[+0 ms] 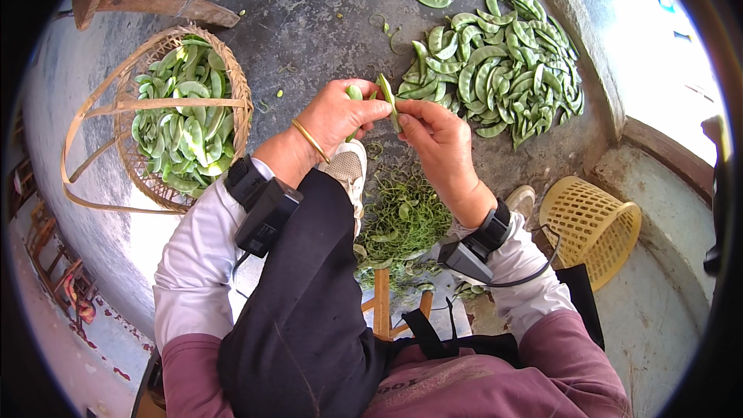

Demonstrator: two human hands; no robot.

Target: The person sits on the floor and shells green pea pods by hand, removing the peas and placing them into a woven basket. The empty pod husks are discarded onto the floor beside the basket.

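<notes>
Between my two hands a flat green bean pod (388,96) is held upright, its edge facing me. My left hand (342,113) grips its left side with thumb and fingers and has at least one more pod in the palm. The fingertips of my right hand (432,133) pinch the lower right part of the same pod. A big heap of flat green bean pods (499,64) lies on the dark floor beyond my right hand. To the left, a woven basket with a tall handle (241,87) holds many pods. Thin green strings and trimmings (400,215) are piled on the floor between my feet.
A yellow perforated plastic basket (586,226) lies tipped on its side at the right, by a low wall edge (667,151). Wooden furniture legs (168,3) stand at the upper left. My shoe (347,168) is just below my left hand. A wooden stool part (381,302) shows below the trimmings.
</notes>
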